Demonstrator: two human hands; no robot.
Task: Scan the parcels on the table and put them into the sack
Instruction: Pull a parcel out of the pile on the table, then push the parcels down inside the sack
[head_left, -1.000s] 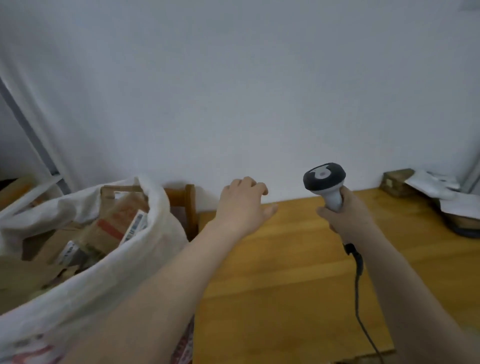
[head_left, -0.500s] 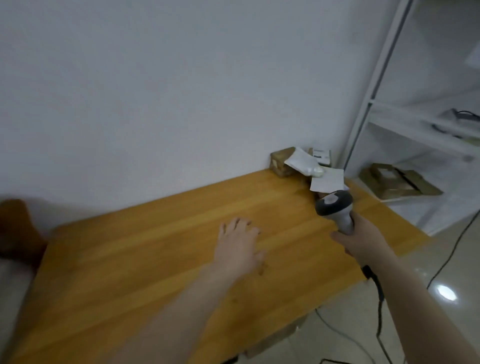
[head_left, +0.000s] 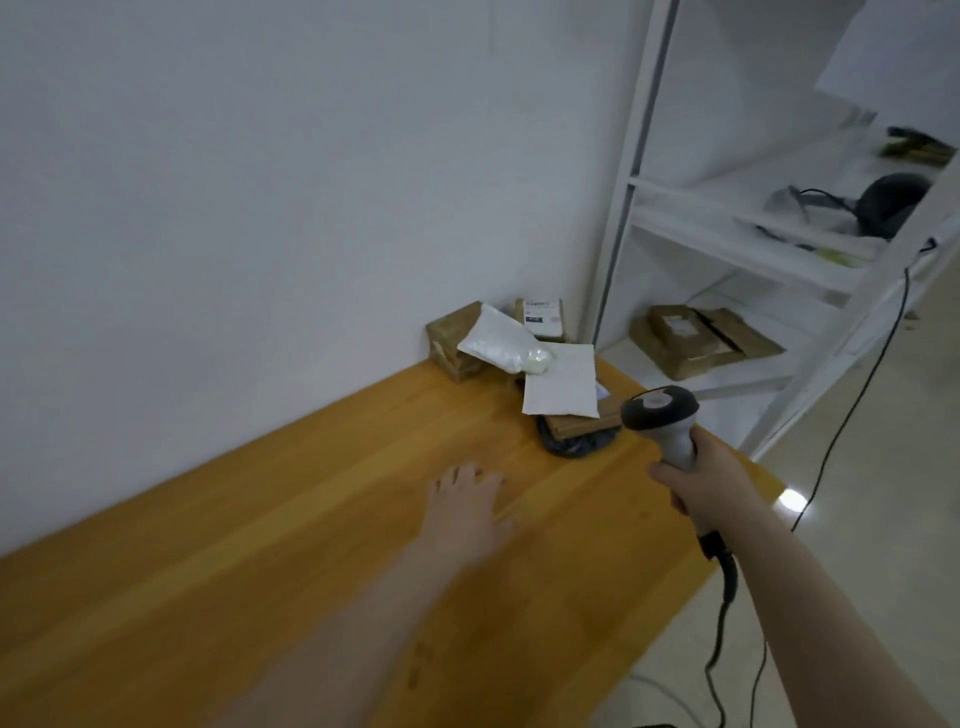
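Observation:
Several parcels are heaped in the far right corner of the wooden table (head_left: 260, 545): a brown box (head_left: 451, 338), a white padded bag (head_left: 496, 340), a flat white mailer (head_left: 561, 382), a small labelled box (head_left: 541, 317) and a dark bag (head_left: 574, 441) underneath. My left hand (head_left: 467, 506) stretches over the table toward them with straight, spread fingers, holding nothing. My right hand (head_left: 711, 480) grips the handle of a grey and black barcode scanner (head_left: 661, 413), just right of the heap. The sack is out of view.
A white shelf unit (head_left: 727, 218) stands right of the table, with cardboard boxes (head_left: 696, 340) on a lower shelf and cables and a dark object above. The scanner cable (head_left: 727, 597) hangs off the table's right edge. A white wall runs behind.
The view has swung right, away from the sack and toward the parcel heap. Both hands have moved along the table toward the parcels, the scanner still in my right hand.

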